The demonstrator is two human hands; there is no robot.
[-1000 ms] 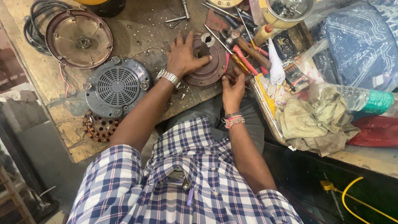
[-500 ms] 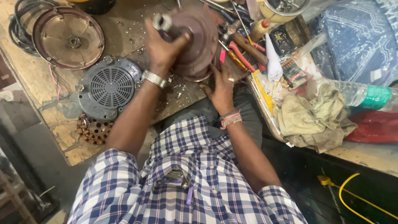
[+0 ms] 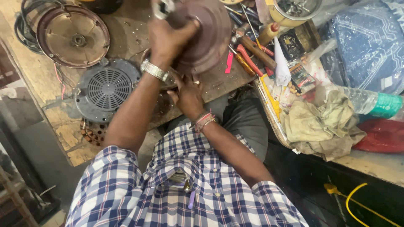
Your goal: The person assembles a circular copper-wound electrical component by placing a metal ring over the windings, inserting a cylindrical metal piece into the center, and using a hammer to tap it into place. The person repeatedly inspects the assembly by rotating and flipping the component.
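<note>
Left grip (image 3: 168, 35) clasps round brown motor housing (image 3: 206, 33), raised, tilted | right grip (image 3: 187, 94) beneath, closure unclear

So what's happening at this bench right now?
A person in a checked shirt is working on a round brown motor housing at a cluttered wooden workbench. The left hand grips it from above and holds it tilted up off the bench, while the right hand reaches in beneath it. A grey vented cover and a second round brown cover lie to the left; screwdrivers and a rag lie to the right.
</note>
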